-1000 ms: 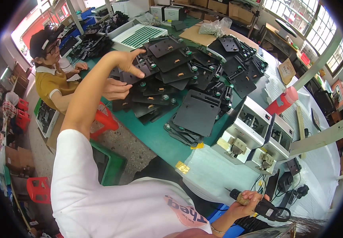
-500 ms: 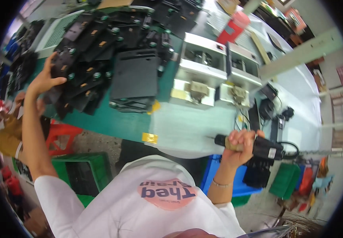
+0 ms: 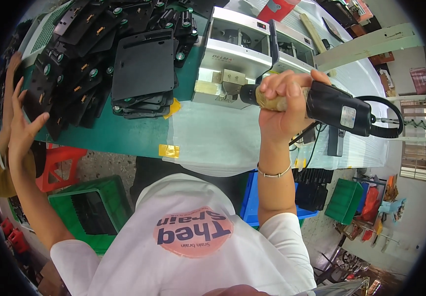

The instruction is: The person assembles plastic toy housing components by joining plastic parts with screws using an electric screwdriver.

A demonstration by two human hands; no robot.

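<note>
My right hand (image 3: 288, 101) grips a black electric screwdriver (image 3: 343, 112) around its padded section, tool level and nose to the left. The nose is at the front of a silver screw feeder (image 3: 232, 58), by a small metal block (image 3: 232, 79); the bit's tip is hard to make out there. My left hand (image 3: 24, 126) is open, fingers spread, beside a heap of black panels (image 3: 82, 59) with green-ringed round parts. I cannot tell whether it touches the heap. Between heap and feeder lies a stack of flat black plates (image 3: 141, 64).
A second screw feeder (image 3: 292, 58) and a red container (image 3: 277, 9) stand behind. A white post (image 3: 366, 47) crosses at right. A green crate (image 3: 112, 190), blue bin (image 3: 249, 197) and red stool (image 3: 57, 165) are below the table. Another person's arm (image 3: 7, 108) is at far left.
My right hand has carried the screwdriver up and forward to the feeder's front. My left hand, still open, now sits lower and farther left. The whole view has shifted somewhat.
</note>
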